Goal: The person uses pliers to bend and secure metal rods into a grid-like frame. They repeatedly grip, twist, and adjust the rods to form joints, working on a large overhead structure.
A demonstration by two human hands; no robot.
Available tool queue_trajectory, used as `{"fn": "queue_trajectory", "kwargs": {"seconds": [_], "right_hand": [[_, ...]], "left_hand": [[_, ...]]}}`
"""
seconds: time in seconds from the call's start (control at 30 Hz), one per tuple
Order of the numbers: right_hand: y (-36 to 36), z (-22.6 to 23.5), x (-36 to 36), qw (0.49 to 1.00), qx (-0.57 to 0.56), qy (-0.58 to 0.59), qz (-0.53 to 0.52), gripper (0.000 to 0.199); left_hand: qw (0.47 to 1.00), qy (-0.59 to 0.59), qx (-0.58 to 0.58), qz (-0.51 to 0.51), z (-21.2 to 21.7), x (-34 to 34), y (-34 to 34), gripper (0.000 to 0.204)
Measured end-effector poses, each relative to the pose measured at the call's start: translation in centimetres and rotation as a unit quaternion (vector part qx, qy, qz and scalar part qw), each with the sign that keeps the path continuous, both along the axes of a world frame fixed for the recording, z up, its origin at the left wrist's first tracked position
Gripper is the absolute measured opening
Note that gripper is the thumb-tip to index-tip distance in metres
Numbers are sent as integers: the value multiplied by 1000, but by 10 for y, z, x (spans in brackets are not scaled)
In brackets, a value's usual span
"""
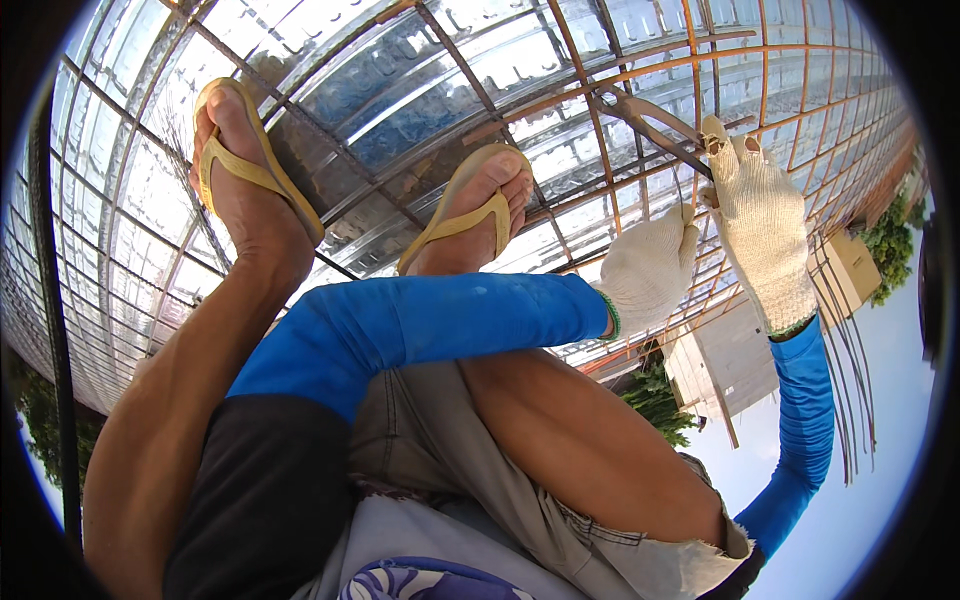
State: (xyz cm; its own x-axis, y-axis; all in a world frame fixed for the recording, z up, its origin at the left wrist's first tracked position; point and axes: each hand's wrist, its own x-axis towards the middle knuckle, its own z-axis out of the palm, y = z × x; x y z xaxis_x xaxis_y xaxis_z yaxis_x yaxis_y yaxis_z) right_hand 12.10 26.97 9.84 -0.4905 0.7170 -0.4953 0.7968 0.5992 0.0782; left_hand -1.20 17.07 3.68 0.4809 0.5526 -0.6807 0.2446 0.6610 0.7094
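Note:
I squat on a rusty rebar grid (600, 95) laid over shiny corrugated metal decking (400, 90). My left hand (650, 265), in a white knit glove and blue sleeve, reaches across my knees and is closed around a thin dark wire (680, 190). My right hand (765, 230), gloved the same way, is just to its right and higher. Its fingertips are pinched together at a rebar crossing (712, 140), apparently on a small bit of tie wire. The two hands are nearly touching.
My feet in yellow flip-flops (245, 165) (465, 215) stand on the bars. The deck ends just beyond my hands, with a drop to buildings (730, 360) and trees (655, 400). A bundle of thin rods (850, 380) hangs past the edge.

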Motion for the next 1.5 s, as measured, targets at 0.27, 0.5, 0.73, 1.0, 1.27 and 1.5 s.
{"fn": "queue_trajectory", "kwargs": {"seconds": [0.27, 0.5, 0.73, 1.0, 1.27, 1.5], "right_hand": [[-16, -16, 17, 992, -98, -54, -62, 45], [14, -18, 35, 995, -98, 3, -25, 26], [29, -18, 31, 995, -44, -53, 65, 27], [59, -31, 44, 990, -94, -33, 96, 23], [49, -34, 50, 987, -159, -17, -2, 23], [22, -22, 14, 667, -470, -3, -578, 15]], "left_hand": [[998, -61, -1, -8, 22, 12, -11, 26], [996, -74, -15, -37, 20, 10, -6, 29], [994, -91, -48, -48, 5, 4, -12, 28], [990, -111, -66, -65, 3, 9, 5, 32], [975, -72, -202, 49, 0, -30, 37, 56], [904, -96, -291, 297, -59, -5, 34, 45]]}}
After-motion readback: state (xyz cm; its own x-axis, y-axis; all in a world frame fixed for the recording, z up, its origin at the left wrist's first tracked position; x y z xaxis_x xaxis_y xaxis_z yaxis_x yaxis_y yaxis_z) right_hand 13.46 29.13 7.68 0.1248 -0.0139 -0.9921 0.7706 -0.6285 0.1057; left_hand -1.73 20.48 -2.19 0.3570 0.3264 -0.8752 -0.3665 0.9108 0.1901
